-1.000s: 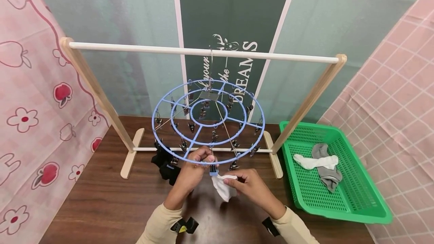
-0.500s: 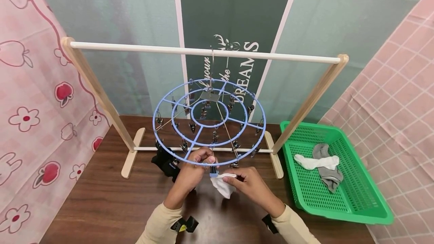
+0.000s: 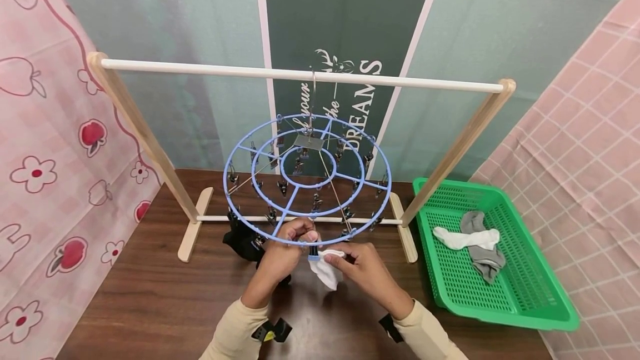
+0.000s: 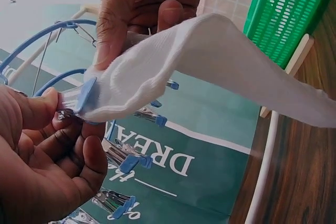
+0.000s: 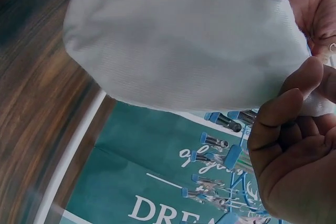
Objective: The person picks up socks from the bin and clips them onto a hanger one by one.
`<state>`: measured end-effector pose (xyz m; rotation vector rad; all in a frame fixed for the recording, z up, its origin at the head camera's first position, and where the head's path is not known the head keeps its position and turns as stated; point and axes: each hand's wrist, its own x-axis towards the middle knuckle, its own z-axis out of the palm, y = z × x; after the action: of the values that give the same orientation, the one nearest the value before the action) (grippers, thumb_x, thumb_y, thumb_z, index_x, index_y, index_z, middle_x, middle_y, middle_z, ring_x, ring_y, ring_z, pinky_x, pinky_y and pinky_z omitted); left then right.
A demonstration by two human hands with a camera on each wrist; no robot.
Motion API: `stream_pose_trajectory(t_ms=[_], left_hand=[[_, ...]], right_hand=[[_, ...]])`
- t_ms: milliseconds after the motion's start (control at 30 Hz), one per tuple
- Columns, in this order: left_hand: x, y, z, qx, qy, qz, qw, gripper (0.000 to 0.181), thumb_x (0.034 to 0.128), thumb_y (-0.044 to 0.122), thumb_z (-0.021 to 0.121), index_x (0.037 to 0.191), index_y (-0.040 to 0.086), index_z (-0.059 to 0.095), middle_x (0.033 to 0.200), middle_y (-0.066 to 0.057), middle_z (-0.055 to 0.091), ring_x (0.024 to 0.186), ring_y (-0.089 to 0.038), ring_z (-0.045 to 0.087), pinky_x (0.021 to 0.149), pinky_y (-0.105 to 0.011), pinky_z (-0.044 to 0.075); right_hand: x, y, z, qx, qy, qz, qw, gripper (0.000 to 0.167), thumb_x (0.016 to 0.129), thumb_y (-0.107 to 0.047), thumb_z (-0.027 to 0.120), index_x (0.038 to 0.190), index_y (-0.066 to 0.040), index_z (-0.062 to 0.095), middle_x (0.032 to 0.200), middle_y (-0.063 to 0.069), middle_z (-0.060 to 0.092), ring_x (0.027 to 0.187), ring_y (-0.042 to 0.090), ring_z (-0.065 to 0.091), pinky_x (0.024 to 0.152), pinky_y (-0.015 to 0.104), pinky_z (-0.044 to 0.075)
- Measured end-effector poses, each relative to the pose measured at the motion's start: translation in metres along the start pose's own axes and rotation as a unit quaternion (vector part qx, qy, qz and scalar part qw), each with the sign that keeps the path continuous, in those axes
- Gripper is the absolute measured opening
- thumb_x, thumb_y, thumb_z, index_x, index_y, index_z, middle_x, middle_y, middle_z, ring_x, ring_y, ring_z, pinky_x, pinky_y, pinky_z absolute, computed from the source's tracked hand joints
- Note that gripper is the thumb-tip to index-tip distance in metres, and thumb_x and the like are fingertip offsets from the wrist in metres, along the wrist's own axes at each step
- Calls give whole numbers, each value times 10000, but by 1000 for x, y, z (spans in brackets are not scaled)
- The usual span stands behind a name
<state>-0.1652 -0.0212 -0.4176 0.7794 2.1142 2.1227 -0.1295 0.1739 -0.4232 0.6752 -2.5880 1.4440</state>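
A: Where was the item found?

B: The white sock (image 4: pixel 220 61) was at the near edge of the round blue hanger (image 3: pixel 307 186), its cuff at the blue pads of a clip (image 4: pixel 88 95) and its toe drooping freely. Whether the clip had bitten on the cloth could not be told.

A: State of the hands?

B: The left hand (image 3: pixel 286 246) pinched the clip between thumb and fingers. The right hand (image 3: pixel 370 268) gripped the cuff, thumb on top.

A: Handling?

B: In my judgement light, soft and limp, with little slip in the knit and nothing fragile. It bent under its own weight, so a hold at the toe would have steered the cuff poorly. The cuff's edge, just beside the clip, was the sound place to grip.

A: Surroundings?

B: Black cloth (image 3: pixel 242 243) showed at the hanger's near left, partly behind the left arm. The hanger hung from a wooden stand (image 3: pixel 457 143). To the right, a green basket (image 3: pixel 520 301) held a second white sock (image 3: pixel 467 239) lying across grey cloth (image 3: pixel 486 265).
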Motion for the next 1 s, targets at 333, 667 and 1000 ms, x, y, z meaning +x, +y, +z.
stream_pose_trajectory(t_ms=[333, 667, 1000], left_hand=[[0, -2, 0, 322, 19, 17, 9995, 89, 919, -22, 588, 840, -19, 547, 675, -84, 547, 620, -78, 449, 560, -208, 360], [0, -3, -2, 416, -70, -241, 9988, 108, 942, 54, 598, 863, 3, 544, 664, -106, 497, 591, -118, 419, 539, -201, 331], [-2, -6, 0, 49, 108, -199, 9997, 94, 944, 4, 573, 887, -34, 509, 708, -63, 507, 623, -70, 441, 565, -186, 355]], right_hand=[[0, 1, 4, -222, 157, 411, 9988, 167, 898, -237, 696, 936, -79, 733, 551, -53, 563, 458, -10, 474, 394, 223, 413], [0, 1, 5, -71, 124, 460, 9988, 181, 913, -231, 677, 966, -64, 722, 554, -38, 557, 460, 8, 482, 395, 238, 428], [-3, 4, 5, 240, 73, 547, 9982, 142, 906, -174, 683, 1009, -82, 714, 538, -42, 540, 436, 55, 492, 386, 240, 416]])
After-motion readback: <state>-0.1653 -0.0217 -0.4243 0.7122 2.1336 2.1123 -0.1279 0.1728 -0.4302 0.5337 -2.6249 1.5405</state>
